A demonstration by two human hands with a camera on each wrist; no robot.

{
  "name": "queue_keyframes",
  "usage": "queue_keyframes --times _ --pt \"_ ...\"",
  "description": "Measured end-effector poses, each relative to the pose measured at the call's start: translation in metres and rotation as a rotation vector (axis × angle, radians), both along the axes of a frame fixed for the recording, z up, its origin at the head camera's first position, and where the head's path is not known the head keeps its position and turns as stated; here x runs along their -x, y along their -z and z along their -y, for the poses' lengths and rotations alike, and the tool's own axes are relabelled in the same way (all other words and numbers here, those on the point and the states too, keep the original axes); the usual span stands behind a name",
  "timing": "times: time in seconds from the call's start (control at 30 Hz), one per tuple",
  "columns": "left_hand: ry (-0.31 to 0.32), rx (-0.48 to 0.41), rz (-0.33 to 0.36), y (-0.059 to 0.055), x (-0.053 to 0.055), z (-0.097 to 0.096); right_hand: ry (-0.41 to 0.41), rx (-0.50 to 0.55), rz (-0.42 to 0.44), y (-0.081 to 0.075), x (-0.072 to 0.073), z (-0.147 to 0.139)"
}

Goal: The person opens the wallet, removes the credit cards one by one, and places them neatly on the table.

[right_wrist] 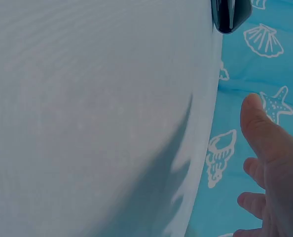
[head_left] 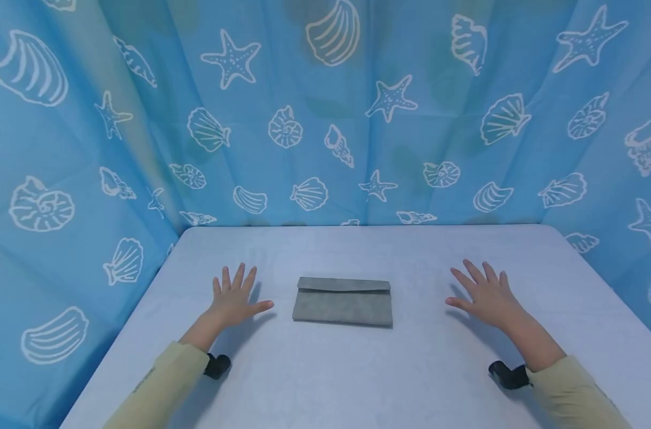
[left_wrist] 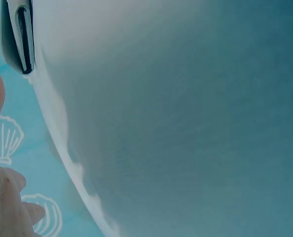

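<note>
A flat grey case with a folded flap along its far edge lies on the white table, between the two hands. To its left, my left hand hovers over the table with fingers spread, holding nothing. My right hand is likewise spread out on the right side, apart from the case and holding nothing. In the left wrist view the case's narrow end shows at the upper left, with a dark gap between its layers. Its other end appears at the top of the right wrist view.
The white-covered table has rounded far corners. A blue curtain with white shells and starfish hangs behind it and along both sides. Small black devices are strapped at both wrists, below the light sleeves.
</note>
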State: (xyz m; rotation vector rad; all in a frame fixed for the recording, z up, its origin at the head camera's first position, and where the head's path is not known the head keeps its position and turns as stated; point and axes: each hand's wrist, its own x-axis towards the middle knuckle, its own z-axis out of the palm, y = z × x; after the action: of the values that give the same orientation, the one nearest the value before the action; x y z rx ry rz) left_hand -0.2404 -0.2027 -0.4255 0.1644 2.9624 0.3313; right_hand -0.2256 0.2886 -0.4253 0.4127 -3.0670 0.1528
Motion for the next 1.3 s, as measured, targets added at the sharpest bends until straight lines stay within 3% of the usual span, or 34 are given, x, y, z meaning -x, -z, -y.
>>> queue_keyframes --times 0.43,0.77,1.3 --pt "0.018 0.035 0.023 0.001 0.002 -0.017 -0.039 -0.025 -0.026 -0.008 0.013 0.026" --pt "0.096 0.032 0.002 -0.004 -0.003 -0.031 -0.079 -0.033 -0.041 -0.011 0.019 0.054" --pt "0.227 0.094 -0.002 0.0 -0.013 -0.054 -0.164 -0.051 -0.044 -0.01 0.031 0.101"
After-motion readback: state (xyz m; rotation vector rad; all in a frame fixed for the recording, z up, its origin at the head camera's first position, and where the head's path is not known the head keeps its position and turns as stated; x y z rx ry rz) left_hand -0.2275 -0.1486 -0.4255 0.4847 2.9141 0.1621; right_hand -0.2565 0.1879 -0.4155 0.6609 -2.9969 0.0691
